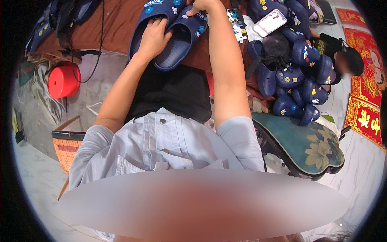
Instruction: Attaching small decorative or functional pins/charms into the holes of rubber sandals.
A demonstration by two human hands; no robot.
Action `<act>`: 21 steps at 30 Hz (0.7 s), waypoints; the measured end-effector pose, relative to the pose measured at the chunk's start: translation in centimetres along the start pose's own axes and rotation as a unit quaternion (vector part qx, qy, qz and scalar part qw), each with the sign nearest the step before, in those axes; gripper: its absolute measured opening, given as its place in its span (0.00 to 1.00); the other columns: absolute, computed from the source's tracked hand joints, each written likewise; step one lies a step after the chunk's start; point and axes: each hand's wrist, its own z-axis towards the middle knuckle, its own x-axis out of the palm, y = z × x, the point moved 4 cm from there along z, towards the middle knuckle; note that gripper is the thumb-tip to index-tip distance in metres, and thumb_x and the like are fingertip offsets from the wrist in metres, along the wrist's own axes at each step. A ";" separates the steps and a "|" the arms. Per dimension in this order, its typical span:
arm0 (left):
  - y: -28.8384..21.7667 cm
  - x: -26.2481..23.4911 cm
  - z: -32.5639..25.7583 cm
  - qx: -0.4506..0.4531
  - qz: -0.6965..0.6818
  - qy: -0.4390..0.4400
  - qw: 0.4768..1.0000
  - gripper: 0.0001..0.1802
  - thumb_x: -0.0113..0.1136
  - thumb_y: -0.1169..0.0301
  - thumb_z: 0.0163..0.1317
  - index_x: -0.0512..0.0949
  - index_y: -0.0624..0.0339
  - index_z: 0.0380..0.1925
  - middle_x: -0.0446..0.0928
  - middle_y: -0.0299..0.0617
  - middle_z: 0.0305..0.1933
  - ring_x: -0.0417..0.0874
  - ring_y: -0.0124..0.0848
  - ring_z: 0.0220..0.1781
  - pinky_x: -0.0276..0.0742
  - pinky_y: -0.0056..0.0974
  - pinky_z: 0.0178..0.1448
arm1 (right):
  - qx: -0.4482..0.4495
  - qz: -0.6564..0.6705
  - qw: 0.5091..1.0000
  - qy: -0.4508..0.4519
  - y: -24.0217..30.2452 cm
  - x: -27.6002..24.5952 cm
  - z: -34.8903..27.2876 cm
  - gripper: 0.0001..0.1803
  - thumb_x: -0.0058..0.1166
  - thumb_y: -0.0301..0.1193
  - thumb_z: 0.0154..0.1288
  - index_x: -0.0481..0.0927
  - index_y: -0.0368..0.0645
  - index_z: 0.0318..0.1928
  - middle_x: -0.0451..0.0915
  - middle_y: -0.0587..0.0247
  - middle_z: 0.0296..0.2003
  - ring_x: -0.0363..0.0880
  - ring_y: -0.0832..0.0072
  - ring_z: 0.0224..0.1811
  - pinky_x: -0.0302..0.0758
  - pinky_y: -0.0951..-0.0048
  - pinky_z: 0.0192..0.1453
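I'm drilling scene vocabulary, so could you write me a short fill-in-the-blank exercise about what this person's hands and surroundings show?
1. The left hand rests inside a navy ____ decorated with small charms.
2. The right hand touches the clog pair at its ____ end in the picture.
3. The bucket on the floor at the left is ____.
4. The pile of navy clogs lies on the person's ____ side.

Missing words: clog; top; red; right

The two clogs [169, 32] in the hands are navy blue, dotted with small white, yellow and light blue charms. The heap of clogs [296, 80] at the right is the same navy with coloured charms. The bucket [63, 82] at the left is red. The cushion [306, 141] is teal with a pale yellow flower pattern. The hangings [365, 92] at the far right are red and gold.
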 end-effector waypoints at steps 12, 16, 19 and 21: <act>-0.8 0.2 0.2 0.011 -0.027 -0.011 1.000 0.24 0.61 0.70 0.52 0.69 0.69 0.48 0.73 0.58 0.48 0.71 0.56 0.53 0.69 0.49 0.57 | -0.221 0.269 0.897 -0.273 -5.8 -0.2 -3.6 0.22 0.67 0.31 0.49 0.79 0.37 0.46 0.81 0.57 0.40 0.78 0.71 0.44 0.73 0.71 0.49; -0.9 -0.6 0.7 0.013 -0.027 -0.022 0.999 0.21 0.61 0.70 0.52 0.70 0.68 0.45 0.74 0.58 0.45 0.72 0.55 0.50 0.69 0.49 0.55 | -0.163 0.316 0.774 -0.524 -8.7 1.4 -7.6 0.10 0.61 0.26 0.55 0.80 0.36 0.38 0.81 0.61 0.33 0.76 0.76 0.36 0.71 0.74 0.44; -0.3 -0.6 0.1 -0.016 -0.034 -0.007 0.999 0.19 0.62 0.69 0.49 0.71 0.66 0.40 0.74 0.57 0.43 0.72 0.54 0.48 0.70 0.50 0.52 | -0.114 0.279 0.759 -0.578 -9.5 5.3 -9.7 0.08 0.56 0.27 0.61 0.78 0.34 0.35 0.80 0.61 0.32 0.75 0.73 0.36 0.71 0.73 0.45; -0.7 -0.4 0.0 -0.036 -0.015 0.009 0.999 0.20 0.62 0.68 0.47 0.72 0.65 0.41 0.74 0.55 0.42 0.73 0.53 0.48 0.72 0.49 0.52 | -0.096 0.257 0.763 -0.586 -9.5 7.5 -11.4 0.08 0.55 0.28 0.62 0.78 0.34 0.37 0.80 0.59 0.34 0.76 0.72 0.38 0.72 0.70 0.47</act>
